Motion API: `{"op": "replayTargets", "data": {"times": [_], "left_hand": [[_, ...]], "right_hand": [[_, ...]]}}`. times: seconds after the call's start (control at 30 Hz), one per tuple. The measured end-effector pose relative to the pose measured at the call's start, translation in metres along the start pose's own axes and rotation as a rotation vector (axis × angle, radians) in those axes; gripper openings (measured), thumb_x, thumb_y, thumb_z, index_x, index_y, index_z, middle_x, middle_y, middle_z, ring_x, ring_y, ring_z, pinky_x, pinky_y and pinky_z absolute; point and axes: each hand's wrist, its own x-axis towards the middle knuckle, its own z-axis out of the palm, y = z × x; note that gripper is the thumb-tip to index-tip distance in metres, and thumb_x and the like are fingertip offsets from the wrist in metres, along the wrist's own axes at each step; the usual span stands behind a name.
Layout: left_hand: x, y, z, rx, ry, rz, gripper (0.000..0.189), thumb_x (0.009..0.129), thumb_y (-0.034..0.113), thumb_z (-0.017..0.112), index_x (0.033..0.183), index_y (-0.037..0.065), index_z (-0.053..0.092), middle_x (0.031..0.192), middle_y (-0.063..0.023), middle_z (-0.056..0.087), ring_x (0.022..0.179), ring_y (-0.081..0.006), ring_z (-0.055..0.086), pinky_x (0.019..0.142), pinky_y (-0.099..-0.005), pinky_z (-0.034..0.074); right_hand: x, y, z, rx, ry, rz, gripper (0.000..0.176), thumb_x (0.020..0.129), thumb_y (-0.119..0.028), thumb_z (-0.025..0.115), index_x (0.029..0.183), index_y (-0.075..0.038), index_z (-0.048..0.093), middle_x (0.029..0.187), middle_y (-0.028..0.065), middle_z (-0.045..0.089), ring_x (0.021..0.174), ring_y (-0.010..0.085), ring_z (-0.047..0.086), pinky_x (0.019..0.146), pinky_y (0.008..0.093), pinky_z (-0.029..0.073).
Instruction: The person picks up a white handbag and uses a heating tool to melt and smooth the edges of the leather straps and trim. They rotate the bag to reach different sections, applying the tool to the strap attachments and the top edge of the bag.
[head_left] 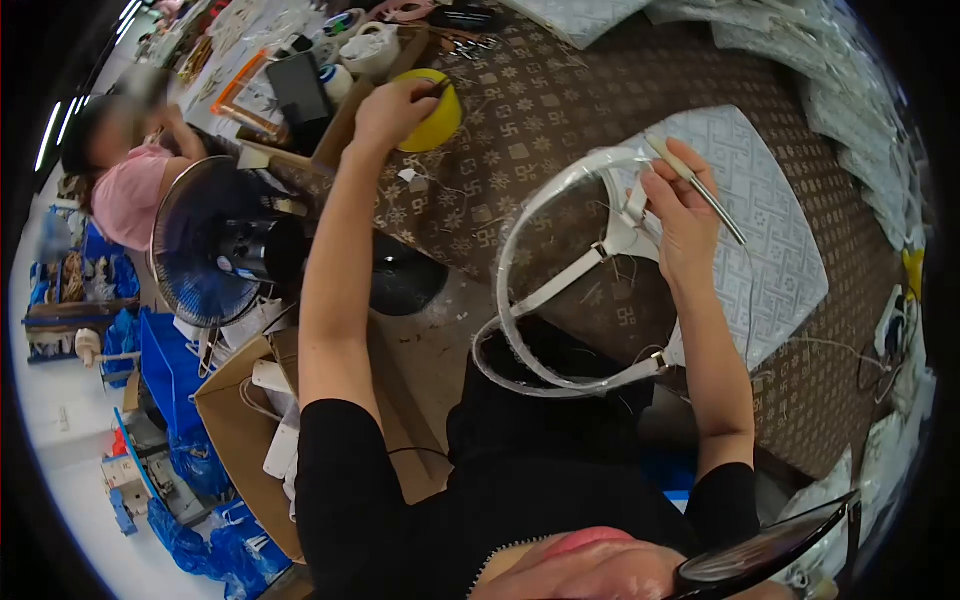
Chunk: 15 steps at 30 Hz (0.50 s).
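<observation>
My left hand (393,112) reaches over a yellow round dish (437,128), its fingertips pinched together at the rim; what is between them is too small to make out. Near the centre right, my right hand (688,225) is closed around a pale-handled tool (672,158) with a thin metal shaft pointing down to the right. The same hand is at a white strap piece (637,203) beside a clear-and-white hoop (507,270). The hoop has white straps and small metal buckles, and hangs over the table edge and my lap.
A patterned brown tablecloth (560,95) lies under a grey-white patterned pad (780,240). A black fan (250,250) stands at the left, near an open cardboard box (235,420). Plastic-wrapped items (850,120) line the right edge. A person (135,195) sits at upper left.
</observation>
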Motion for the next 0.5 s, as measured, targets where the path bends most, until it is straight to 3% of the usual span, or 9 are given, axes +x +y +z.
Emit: {"op": "replayTargets", "data": {"times": [0.13,0.2,0.23,0.3,0.37,0.43,0.5], "left_hand": [[-0.004,0.000,0.001,-0.112,0.073,-0.060,0.032,0.082,0.030,0.060,0.101,0.004,0.059,0.092,-0.0164,0.063,0.083,-0.0281,0.061,0.070,-0.0359,0.047],[-0.017,0.008,-0.003,-0.206,0.215,0.088,0.034,0.082,0.029,0.061,0.103,0.002,0.057,0.089,-0.0163,0.063,0.080,-0.0284,0.061,0.068,-0.0336,0.046],[-0.022,0.009,-0.003,-0.192,0.397,0.167,0.029,0.084,0.023,0.060,0.098,-0.002,0.055,0.083,-0.0131,0.063,0.076,-0.0237,0.062,0.065,-0.0291,0.045],[-0.054,0.044,-0.018,-0.890,0.429,0.223,0.020,0.087,0.018,0.057,0.091,-0.002,0.051,0.078,-0.0098,0.061,0.072,-0.0168,0.061,0.063,-0.0259,0.046],[-0.105,0.092,-0.026,-1.166,0.311,0.222,0.013,0.087,0.011,0.057,0.086,0.001,0.049,0.077,-0.0068,0.059,0.068,-0.0101,0.058,0.061,-0.0220,0.045],[-0.151,0.131,-0.003,-1.250,0.152,0.130,0.010,0.085,0.006,0.057,0.087,0.003,0.048,0.076,-0.0062,0.059,0.063,-0.0088,0.056,0.060,-0.0215,0.045],[-0.182,0.156,0.029,-1.311,-0.161,-0.031,0.010,0.084,0.003,0.058,0.085,0.004,0.049,0.075,-0.0039,0.060,0.063,-0.0083,0.056,0.057,-0.0205,0.044]], "right_hand": [[0.001,-0.001,0.001,0.085,-0.049,-0.034,0.038,0.079,0.002,0.061,0.114,-0.004,0.048,0.090,0.0034,0.058,0.078,0.0094,0.057,0.070,0.0246,0.051],[0.002,0.001,0.000,0.094,-0.040,-0.038,0.038,0.078,0.003,0.061,0.114,-0.004,0.048,0.090,0.0044,0.058,0.078,0.0103,0.057,0.069,0.0252,0.050],[0.003,0.002,0.000,0.109,-0.045,-0.038,0.039,0.078,0.003,0.061,0.114,-0.004,0.048,0.090,0.0046,0.058,0.077,0.0102,0.057,0.069,0.0250,0.050],[0.002,-0.002,0.001,0.111,-0.026,-0.017,0.039,0.078,0.003,0.061,0.114,-0.004,0.048,0.090,0.0048,0.059,0.077,0.0103,0.058,0.068,0.0249,0.049],[0.002,-0.003,0.001,0.127,-0.027,-0.018,0.039,0.078,0.002,0.061,0.114,-0.005,0.049,0.090,0.0046,0.059,0.077,0.0103,0.058,0.068,0.0247,0.049],[0.003,-0.001,0.001,0.138,-0.044,-0.042,0.039,0.077,0.002,0.062,0.113,-0.005,0.050,0.089,0.0041,0.060,0.077,0.0100,0.058,0.069,0.0241,0.049],[0.003,-0.001,0.001,0.144,-0.046,-0.029,0.039,0.077,0.001,0.062,0.113,-0.006,0.050,0.088,0.0038,0.060,0.077,0.0098,0.058,0.069,0.0240,0.049]]}}
